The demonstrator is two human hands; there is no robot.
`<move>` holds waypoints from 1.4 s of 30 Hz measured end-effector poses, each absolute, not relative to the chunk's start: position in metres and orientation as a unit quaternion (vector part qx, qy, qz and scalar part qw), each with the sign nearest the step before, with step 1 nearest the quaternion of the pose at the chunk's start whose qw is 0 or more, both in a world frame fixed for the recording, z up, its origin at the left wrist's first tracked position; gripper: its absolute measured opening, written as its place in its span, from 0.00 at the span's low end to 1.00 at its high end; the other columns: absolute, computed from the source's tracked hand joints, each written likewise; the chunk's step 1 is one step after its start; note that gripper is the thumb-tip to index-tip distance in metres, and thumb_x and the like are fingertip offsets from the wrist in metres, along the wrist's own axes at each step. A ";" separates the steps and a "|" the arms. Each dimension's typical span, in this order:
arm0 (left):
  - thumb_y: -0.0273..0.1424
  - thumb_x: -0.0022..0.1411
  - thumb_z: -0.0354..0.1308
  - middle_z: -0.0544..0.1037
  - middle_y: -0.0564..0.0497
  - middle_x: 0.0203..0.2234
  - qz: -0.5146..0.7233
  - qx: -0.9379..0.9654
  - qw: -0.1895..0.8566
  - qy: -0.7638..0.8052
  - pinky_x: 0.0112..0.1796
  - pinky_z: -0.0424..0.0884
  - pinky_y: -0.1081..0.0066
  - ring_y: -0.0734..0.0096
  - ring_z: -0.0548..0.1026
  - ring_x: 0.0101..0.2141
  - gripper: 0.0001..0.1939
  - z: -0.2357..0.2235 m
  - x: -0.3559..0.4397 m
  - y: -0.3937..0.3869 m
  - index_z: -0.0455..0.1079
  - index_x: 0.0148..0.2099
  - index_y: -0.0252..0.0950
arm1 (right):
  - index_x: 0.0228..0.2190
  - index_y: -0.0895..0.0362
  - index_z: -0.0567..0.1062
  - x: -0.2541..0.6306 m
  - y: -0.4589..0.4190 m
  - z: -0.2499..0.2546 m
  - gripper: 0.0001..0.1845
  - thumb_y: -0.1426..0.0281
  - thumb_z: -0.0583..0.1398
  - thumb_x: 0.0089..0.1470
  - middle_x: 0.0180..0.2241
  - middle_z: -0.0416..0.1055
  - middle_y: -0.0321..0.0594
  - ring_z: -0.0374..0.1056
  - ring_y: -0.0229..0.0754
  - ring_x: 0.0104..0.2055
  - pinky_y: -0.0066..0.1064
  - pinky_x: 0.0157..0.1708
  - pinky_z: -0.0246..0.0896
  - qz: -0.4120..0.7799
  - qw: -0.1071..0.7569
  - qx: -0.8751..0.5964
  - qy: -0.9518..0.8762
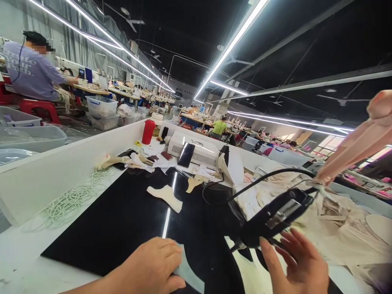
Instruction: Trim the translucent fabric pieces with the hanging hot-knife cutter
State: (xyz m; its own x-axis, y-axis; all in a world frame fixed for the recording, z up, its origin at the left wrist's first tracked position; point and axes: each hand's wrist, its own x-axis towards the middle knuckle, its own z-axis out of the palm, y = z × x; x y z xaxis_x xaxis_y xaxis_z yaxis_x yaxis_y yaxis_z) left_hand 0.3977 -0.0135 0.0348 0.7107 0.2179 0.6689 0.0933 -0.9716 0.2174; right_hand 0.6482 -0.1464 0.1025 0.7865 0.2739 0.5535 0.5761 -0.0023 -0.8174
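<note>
While the LH (153, 265) lies palm-down at the near edge of the black board (122, 220), its fingers are together over a pale grey piece (191, 273), thumb close beside; can't tell if it's pinching or just pressing. The piece sticks out from under the fingertips on the RH side, its curved edge showing on the board. RH (298, 269) is at the board's near right part, wide: thumb well apart from the fingers, which are bent & spread. The black tool (275, 216) is just above & btwn thumb and fingers, tilted, narrow tip down-left twd the board; thumb tip is right by its underside, contact unclear. Tool hangs from a pink cloth strip (352, 147) w/ a black cable (266, 175) looping back over the board's far right. Pale yellow pieces (251, 273) are under the tip, btwn the hands. A cream piece (167, 198) lies alone on the board's far half, beyond the LH. Off the board: green cord (73, 200) in a tangle to its left, white box (196, 149) w/ a dark phone (186, 155) leaning on it past the far edge, red container (148, 131) farther back-left, beige fabric (337, 228) heaped to the right.
</note>
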 end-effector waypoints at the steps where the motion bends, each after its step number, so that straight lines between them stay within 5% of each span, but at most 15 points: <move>1: 0.44 0.78 0.52 0.84 0.52 0.43 0.382 0.917 0.084 0.080 0.47 0.79 0.69 0.65 0.82 0.46 0.17 0.034 0.398 -0.015 0.73 0.45 0.38 | 0.66 0.46 0.60 0.654 -0.141 0.108 0.52 0.48 0.72 0.46 0.60 0.65 0.48 0.64 0.64 0.61 0.61 0.60 0.60 -0.068 0.663 -0.679 -0.307; 3: 0.44 0.79 0.50 0.84 0.53 0.43 0.394 0.913 0.079 0.075 0.47 0.78 0.70 0.66 0.82 0.46 0.18 0.031 0.399 -0.016 0.73 0.44 0.38 | 0.70 0.44 0.52 0.663 -0.129 0.116 0.58 0.49 0.72 0.46 0.63 0.63 0.45 0.63 0.62 0.64 0.59 0.63 0.58 -0.001 0.675 -0.660 -0.330; 8: 0.41 0.77 0.53 0.84 0.53 0.42 0.405 0.911 0.029 0.070 0.43 0.78 0.71 0.68 0.82 0.43 0.14 0.023 0.403 -0.012 0.73 0.44 0.38 | 0.60 0.47 0.67 0.666 -0.104 0.129 0.45 0.48 0.73 0.44 0.56 0.74 0.44 0.71 0.59 0.58 0.58 0.63 0.60 0.097 0.688 -0.629 -0.349; 13: 0.41 0.80 0.48 0.84 0.54 0.41 0.420 0.905 -0.012 0.058 0.41 0.77 0.70 0.69 0.82 0.42 0.17 0.019 0.407 -0.008 0.73 0.43 0.37 | 0.46 0.49 0.73 0.649 -0.093 0.135 0.31 0.55 0.76 0.43 0.48 0.76 0.39 0.76 0.50 0.45 0.46 0.49 0.72 0.084 0.726 -0.582 -0.357; 20: 0.43 0.82 0.42 0.84 0.54 0.40 0.433 0.899 -0.029 0.055 0.40 0.75 0.71 0.70 0.82 0.41 0.24 0.018 0.408 -0.007 0.72 0.41 0.37 | 0.42 0.51 0.73 0.609 -0.075 0.137 0.21 0.57 0.72 0.53 0.32 0.77 0.35 0.73 0.40 0.26 0.34 0.31 0.72 0.020 0.740 -0.554 -0.381; 28: 0.40 0.83 0.38 0.84 0.53 0.38 0.450 0.891 -0.050 0.032 0.39 0.73 0.71 0.72 0.82 0.38 0.27 0.023 0.411 -0.004 0.72 0.38 0.35 | 0.46 0.47 0.67 0.562 -0.060 0.114 0.18 0.69 0.68 0.60 0.34 0.74 0.31 0.72 0.36 0.25 0.29 0.23 0.71 0.086 0.791 -0.435 -0.421; 42: 0.38 0.83 0.39 0.84 0.52 0.37 0.437 0.897 -0.054 0.027 0.38 0.75 0.74 0.72 0.82 0.37 0.25 0.024 0.410 -0.004 0.72 0.38 0.35 | 0.48 0.46 0.66 0.550 -0.055 0.115 0.19 0.66 0.68 0.60 0.34 0.72 0.29 0.70 0.35 0.27 0.29 0.26 0.71 0.105 0.813 -0.450 -0.356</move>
State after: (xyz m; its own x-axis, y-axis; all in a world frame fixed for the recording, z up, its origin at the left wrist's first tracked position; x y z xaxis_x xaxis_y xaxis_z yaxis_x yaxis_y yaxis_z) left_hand 0.4104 -0.0043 0.0238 0.6164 0.0022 0.7874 0.0962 -0.9927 -0.0726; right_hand 0.5496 -0.0552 0.1146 0.7251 0.4908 0.4831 0.1486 0.5734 -0.8057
